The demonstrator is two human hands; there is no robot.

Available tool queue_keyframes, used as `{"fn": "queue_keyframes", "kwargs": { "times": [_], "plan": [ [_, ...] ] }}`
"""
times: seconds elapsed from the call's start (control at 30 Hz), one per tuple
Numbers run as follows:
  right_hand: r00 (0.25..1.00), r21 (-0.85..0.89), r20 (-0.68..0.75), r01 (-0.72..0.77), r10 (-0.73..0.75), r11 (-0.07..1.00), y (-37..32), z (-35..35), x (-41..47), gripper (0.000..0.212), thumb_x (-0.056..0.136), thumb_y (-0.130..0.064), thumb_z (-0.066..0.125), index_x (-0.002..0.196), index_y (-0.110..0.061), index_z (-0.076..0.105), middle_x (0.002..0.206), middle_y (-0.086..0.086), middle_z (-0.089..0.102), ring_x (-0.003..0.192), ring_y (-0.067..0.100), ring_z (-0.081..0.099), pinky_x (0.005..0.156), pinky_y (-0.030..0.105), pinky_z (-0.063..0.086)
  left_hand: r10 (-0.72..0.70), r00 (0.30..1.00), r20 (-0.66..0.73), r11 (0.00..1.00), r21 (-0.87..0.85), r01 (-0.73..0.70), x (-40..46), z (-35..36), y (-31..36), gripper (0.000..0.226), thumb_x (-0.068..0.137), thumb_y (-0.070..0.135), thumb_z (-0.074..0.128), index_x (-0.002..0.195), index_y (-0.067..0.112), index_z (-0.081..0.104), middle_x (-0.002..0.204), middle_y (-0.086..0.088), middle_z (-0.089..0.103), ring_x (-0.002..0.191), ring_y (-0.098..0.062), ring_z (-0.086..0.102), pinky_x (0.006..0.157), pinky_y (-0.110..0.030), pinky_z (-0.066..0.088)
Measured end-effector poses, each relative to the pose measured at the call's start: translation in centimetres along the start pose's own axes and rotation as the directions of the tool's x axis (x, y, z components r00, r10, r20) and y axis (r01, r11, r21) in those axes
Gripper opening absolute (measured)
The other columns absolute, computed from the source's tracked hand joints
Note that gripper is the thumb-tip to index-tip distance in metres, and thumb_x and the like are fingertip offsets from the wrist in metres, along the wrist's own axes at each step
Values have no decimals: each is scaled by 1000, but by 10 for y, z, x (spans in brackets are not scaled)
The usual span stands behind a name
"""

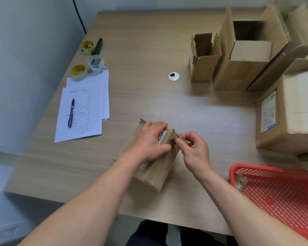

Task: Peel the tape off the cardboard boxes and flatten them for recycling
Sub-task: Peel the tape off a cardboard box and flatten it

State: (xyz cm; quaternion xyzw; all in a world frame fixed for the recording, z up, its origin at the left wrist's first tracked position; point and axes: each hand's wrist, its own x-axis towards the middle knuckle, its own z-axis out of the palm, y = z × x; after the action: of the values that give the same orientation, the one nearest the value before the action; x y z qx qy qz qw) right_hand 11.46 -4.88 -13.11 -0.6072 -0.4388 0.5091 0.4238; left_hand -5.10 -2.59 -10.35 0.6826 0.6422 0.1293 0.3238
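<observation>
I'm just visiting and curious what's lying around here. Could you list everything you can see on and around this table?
small box: one, brown, near table edge, under the hands
tape strip: one, brown, at that box's far right corner
open boxes: at least two, brown, far right
labelled box: one, tan, right side
basket: one, red, near right corner
tape rolls: three, yellowish and clear, far left
papers: a few sheets, white, left
pen: one, black, on the papers
cable cap: one, silver, table centre
table: one, light wood
left hand: presses on the small box
right hand: pinches the tape strip
</observation>
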Motion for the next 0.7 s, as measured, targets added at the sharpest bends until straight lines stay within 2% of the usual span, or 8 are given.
{"fn": "queue_keyframes", "kwargs": {
  "times": [0.07, 0.13, 0.23, 0.3, 0.47, 0.57, 0.63, 0.7],
  "plan": [
    [999, -11, 5, 44, -44, 999, -13, 0, 6, 12, 76, -36, 70, 76, -24, 65, 76, -4, 69, 75, 19, 63, 74, 40, 51, 3, 1000, -27, 999, -38, -4, 2, -6, 5, 83, 68, 42, 72, 145, 19, 50, 146, 1, 50, 138, -20, 37, 111, -22, 25],
    [997, -24, 24, 71, -70, 997, -23, -1, 13, 14, 81, -21, 73, 72, -18, 64, 71, -5, 66, 72, 12, 58, 72, 37, 48, -9, 999, -33, 995, -96, 6, 0, -9, 9, 78, 70, 36, 75, 142, 18, 52, 143, -1, 52, 134, -17, 43, 110, -22, 29],
    [998, 17, 32, 44, -44, 999, -28, -3, 21, 20, 85, -7, 73, 70, -6, 60, 66, 0, 58, 65, 12, 50, 66, 31, 43, -26, 999, -45, 981, -194, 17, -6, -11, 12, 78, 63, 39, 67, 137, 17, 56, 136, 1, 55, 127, -13, 50, 109, -24, 36],
    [999, 36, 37, 21, -22, 999, -29, -4, 24, 21, 85, -4, 72, 71, 0, 57, 66, 3, 56, 65, 14, 49, 65, 31, 42, -31, 999, -43, 975, -223, 20, -9, -11, 13, 76, 63, 38, 65, 135, 17, 57, 134, 2, 56, 123, -10, 51, 104, -17, 35],
    [1000, -24, -4, 9, -9, 1000, -27, -3, 29, 22, 85, -10, 73, 69, -6, 58, 66, 1, 60, 65, 15, 54, 67, 37, 47, -64, 996, -61, 950, -310, 42, -10, -13, 11, 72, 64, 37, 67, 133, 18, 57, 127, 7, 56, 118, -3, 51, 92, -1, 31],
    [998, -63, -51, 24, -27, 998, -30, 1, 30, 22, 85, -15, 74, 70, -9, 59, 66, -2, 62, 66, 14, 56, 69, 41, 50, -117, 991, -69, 919, -386, 81, -8, -12, 9, 69, 64, 36, 69, 130, 19, 58, 128, 6, 58, 120, -5, 53, 99, -11, 36],
    [997, -54, -70, 34, -38, 998, -33, 4, 30, 23, 86, -14, 73, 70, -7, 58, 66, 0, 61, 65, 14, 55, 68, 39, 49, -132, 989, -67, 903, -420, 92, -7, -12, 9, 66, 64, 35, 70, 127, 21, 58, 127, 4, 59, 119, -5, 54, 102, -18, 40],
    [996, -30, -86, 34, -36, 999, -34, 5, 29, 23, 86, -12, 72, 71, -4, 57, 65, 0, 58, 63, 13, 52, 66, 37, 46, -142, 987, -76, 893, -439, 95, -8, -13, 8, 60, 64, 33, 70, 122, 21, 58, 123, 3, 60, 115, -6, 56, 100, -19, 42]
  ]
}}
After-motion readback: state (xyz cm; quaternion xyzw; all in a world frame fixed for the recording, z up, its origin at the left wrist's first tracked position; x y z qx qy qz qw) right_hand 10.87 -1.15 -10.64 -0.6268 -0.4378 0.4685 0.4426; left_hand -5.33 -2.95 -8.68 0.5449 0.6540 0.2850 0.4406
